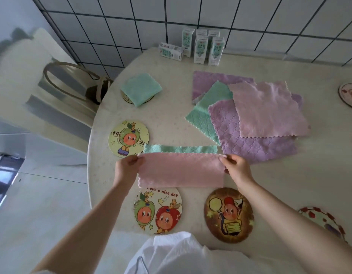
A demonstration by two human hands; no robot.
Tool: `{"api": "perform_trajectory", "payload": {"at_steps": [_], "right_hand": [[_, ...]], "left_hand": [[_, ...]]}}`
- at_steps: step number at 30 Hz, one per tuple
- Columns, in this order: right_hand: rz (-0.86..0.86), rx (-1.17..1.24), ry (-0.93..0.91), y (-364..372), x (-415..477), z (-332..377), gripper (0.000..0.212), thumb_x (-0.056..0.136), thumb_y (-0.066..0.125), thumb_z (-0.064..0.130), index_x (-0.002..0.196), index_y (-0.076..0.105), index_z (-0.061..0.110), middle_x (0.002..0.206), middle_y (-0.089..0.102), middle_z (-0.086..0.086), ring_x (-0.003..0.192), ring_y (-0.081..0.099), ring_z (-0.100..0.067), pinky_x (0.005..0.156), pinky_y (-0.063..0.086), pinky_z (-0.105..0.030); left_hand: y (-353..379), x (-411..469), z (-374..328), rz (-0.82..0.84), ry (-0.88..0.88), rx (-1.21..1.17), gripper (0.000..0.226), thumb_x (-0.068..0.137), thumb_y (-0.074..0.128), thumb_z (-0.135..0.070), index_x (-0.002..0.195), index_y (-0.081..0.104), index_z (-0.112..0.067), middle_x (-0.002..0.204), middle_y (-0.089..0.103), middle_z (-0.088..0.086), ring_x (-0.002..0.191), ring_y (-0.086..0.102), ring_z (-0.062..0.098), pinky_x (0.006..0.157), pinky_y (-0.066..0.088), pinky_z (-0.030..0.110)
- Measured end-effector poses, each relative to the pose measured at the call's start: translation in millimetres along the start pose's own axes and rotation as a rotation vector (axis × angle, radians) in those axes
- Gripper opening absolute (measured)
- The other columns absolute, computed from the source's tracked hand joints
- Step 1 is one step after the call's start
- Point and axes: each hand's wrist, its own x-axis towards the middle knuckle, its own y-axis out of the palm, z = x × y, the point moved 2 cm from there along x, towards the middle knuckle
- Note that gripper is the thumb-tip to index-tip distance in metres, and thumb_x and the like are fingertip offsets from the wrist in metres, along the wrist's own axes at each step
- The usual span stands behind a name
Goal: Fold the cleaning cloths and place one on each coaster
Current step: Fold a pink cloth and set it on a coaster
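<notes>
Pale speckled stone for the table [171, 107], and most of the job is left to do. The pile [250, 143] of flat cloths, purple, green and pink, sits at about 2 o'clock, untouched by either hand.

The pink cloth [181, 171] is the one being worked on, down at 6 o'clock. It looks folded in half into a long band lying on the table. A green strip [181, 149] pokes out along its far edge, and I can't tell if that's its other face or a second cloth.

One green cloth [140, 89] is already folded and parked on a coaster at 10 o'clock. Bare ones: left coaster [128, 138] at 9, apple coaster [158, 210] at 7, brown coaster [228, 214] at 5, plus a few cut off at the right edge.

Left hand [125, 167] pinches the band's far left corner and right hand [236, 165] pinches the far right one, fingertips closed on the fabric.

So I'd say it's mid-fold. The next move probably means bringing one end over to the other, edges lined up, then dropping the square on a bare coaster.
</notes>
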Motion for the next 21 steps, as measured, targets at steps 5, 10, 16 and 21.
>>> {"api": "perform_trajectory", "payload": {"at_steps": [5,10,16,21], "right_hand": [[-0.023,-0.089,0.057,8,41,-6,0.015,0.084,0.069,0.026,0.073,0.068,0.016,0.057,0.059,-0.004,0.056,0.056,-0.02,0.062,0.048,-0.034],[-0.017,-0.158,0.134,13,68,-19,0.019,0.08,0.073,0.029,0.064,0.065,0.022,0.063,0.066,-0.003,0.064,0.065,-0.027,0.071,0.056,-0.046],[-0.043,-0.208,0.137,17,89,-26,0.017,0.079,0.074,0.021,0.065,0.064,0.022,0.067,0.067,-0.003,0.068,0.065,-0.026,0.074,0.056,-0.05],[-0.088,-0.315,0.072,21,88,-15,0.012,0.081,0.071,0.022,0.073,0.07,0.014,0.068,0.067,-0.004,0.065,0.06,-0.02,0.067,0.051,-0.034]], "left_hand": [[16,32,-5,-0.015,-0.004,0.123,0.018,0.09,0.059,-0.014,0.101,0.071,-0.004,0.079,0.069,0.006,0.074,0.064,0.025,0.072,0.056,0.037],[26,51,-3,0.007,-0.025,0.247,0.017,0.091,0.057,-0.015,0.082,0.069,-0.009,0.07,0.067,0.008,0.062,0.058,0.023,0.061,0.053,0.036],[32,66,2,0.007,-0.05,0.336,0.029,0.091,0.057,-0.02,0.068,0.065,-0.006,0.055,0.058,0.003,0.049,0.046,0.015,0.046,0.034,0.02],[36,70,2,-0.017,-0.048,0.383,0.033,0.091,0.053,-0.023,0.065,0.061,-0.004,0.057,0.06,0.008,0.05,0.047,0.019,0.046,0.035,0.021]]}}
